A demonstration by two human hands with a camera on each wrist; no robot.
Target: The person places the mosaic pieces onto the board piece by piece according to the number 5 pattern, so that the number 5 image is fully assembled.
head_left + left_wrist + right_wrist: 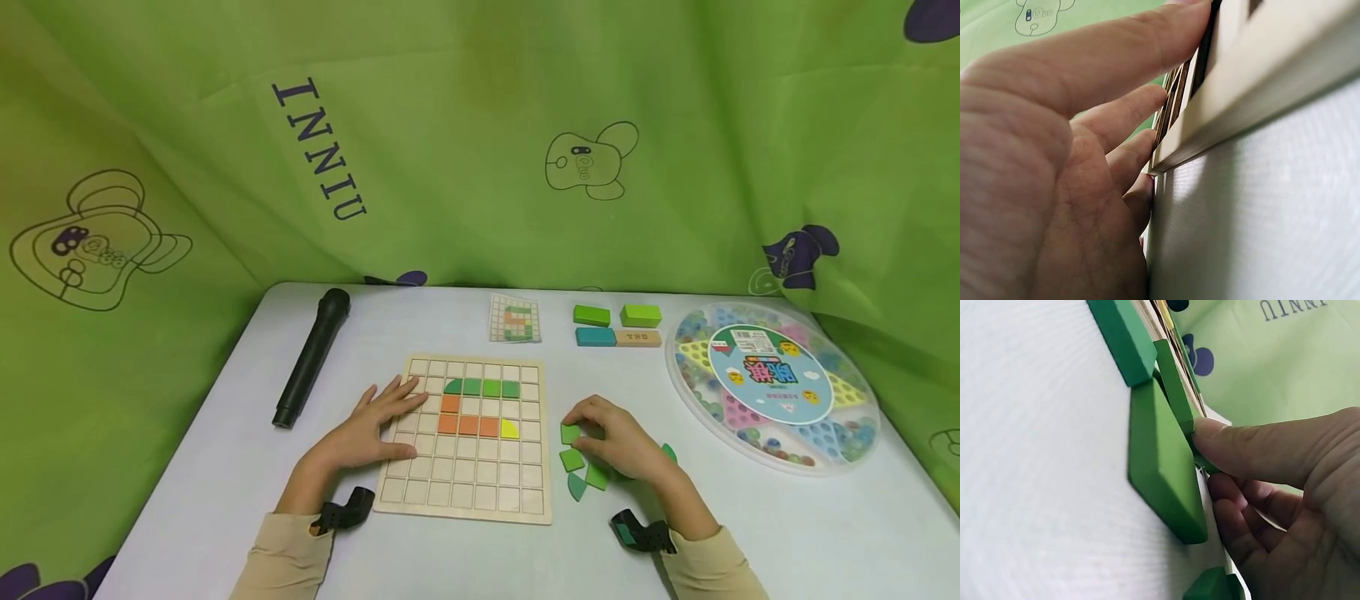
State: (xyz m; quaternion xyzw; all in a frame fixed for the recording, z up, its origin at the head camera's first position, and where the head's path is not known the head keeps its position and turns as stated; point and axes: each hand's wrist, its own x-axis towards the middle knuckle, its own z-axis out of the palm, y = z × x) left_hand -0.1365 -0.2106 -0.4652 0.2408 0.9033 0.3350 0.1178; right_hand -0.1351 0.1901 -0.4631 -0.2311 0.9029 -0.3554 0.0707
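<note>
My left hand (378,425) lies spread over the left edge of a wooden grid board (465,513), its thumb and fingertips on the squares. Green tiles (491,388) form a row in the upper part of the board, with orange tiles (468,425) below and a yellow quarter-round tile (509,429) at their right end. Just right of the board, my right hand (618,437) pinches a green square tile (569,433) between thumb and fingers, low over the table. Beside it are other green squares (572,461) and a dark green quarter-round tile (576,487).
A pattern card (515,318) lies behind the board. Green blocks (641,316) and a blue block (596,337) stand at the back. A black microphone (311,358) lies at left, and a round marble game box (772,387) at right. Another green piece (669,452) shows behind my right wrist.
</note>
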